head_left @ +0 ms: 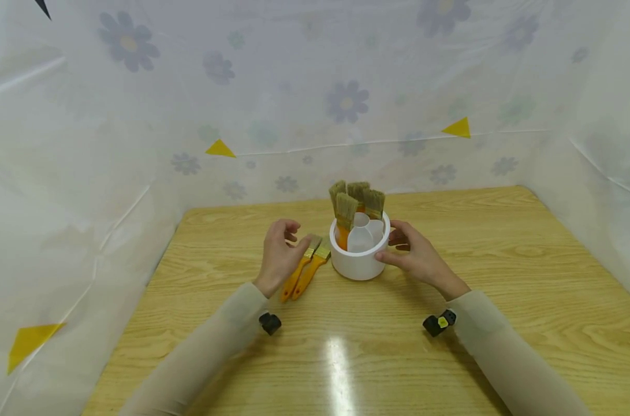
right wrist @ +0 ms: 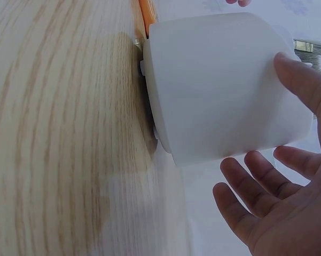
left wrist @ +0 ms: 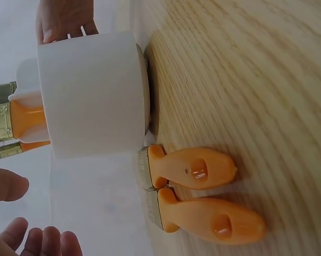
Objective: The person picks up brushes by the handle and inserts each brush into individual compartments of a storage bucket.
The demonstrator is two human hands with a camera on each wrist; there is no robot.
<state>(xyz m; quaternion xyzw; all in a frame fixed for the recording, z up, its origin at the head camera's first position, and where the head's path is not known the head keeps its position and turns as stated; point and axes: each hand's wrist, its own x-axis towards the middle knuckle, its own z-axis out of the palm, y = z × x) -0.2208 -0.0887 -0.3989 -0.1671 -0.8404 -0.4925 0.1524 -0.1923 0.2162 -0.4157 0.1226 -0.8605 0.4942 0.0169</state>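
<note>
A round white rotating brush holder [head_left: 357,267] with inner compartments stands on the table, several paintbrushes [head_left: 347,208] upright in it, bristles up. My right hand [head_left: 416,254] holds its right side, the thumb on the near wall and the fingers round toward the far side; in the right wrist view the thumb [right wrist: 296,77] lies against the white wall. My left hand [head_left: 280,254] is left of the holder with loosely bent fingers and nothing in them. Beside it lie two orange-handled paintbrushes [head_left: 308,274] side by side, bristles toward the holder, partly overlapped by the left thumb in the head view.
The wood-grain table [head_left: 216,358] ends at the back against a flowered plastic curtain [head_left: 294,86], with more plastic sheeting along both sides. Yellow triangles [head_left: 456,127] mark the sheeting. Small dark devices [head_left: 439,322] sit at both wrists.
</note>
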